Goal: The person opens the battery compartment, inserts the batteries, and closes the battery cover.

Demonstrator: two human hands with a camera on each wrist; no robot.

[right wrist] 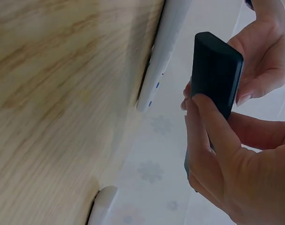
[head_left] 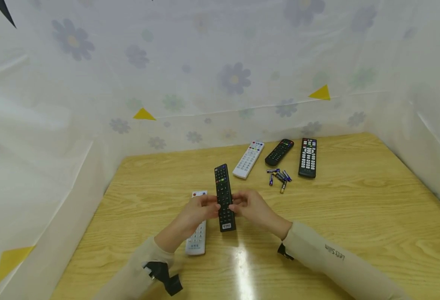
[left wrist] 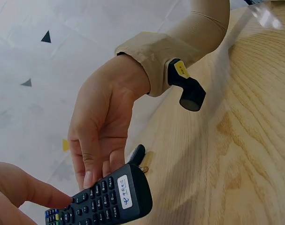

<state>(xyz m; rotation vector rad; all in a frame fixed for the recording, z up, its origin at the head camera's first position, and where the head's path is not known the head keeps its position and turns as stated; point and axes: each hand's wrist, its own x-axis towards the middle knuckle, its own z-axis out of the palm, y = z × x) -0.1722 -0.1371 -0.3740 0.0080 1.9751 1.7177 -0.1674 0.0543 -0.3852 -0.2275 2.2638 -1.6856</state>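
Observation:
A long black remote control (head_left: 224, 187) with a white label at its near end is raised above the table, its buttons facing up. My left hand (head_left: 199, 211) grips its left edge between thumb and fingers. On the opposite edge, my right hand (head_left: 253, 208) holds it in the same way. The right wrist view shows the remote's dark smooth back (right wrist: 215, 70) and fingers of both hands against it. Beneath the left hand lies a white remote (head_left: 196, 246), partly hidden by that hand.
Farther back on the wooden table (head_left: 355, 208) lie another white remote (head_left: 248, 160), a small black remote (head_left: 279, 152) and a black remote with white buttons (head_left: 308, 158). Several loose batteries (head_left: 283, 187) are grouped in front of them. Flowered white sheeting (head_left: 204, 83) surrounds the table.

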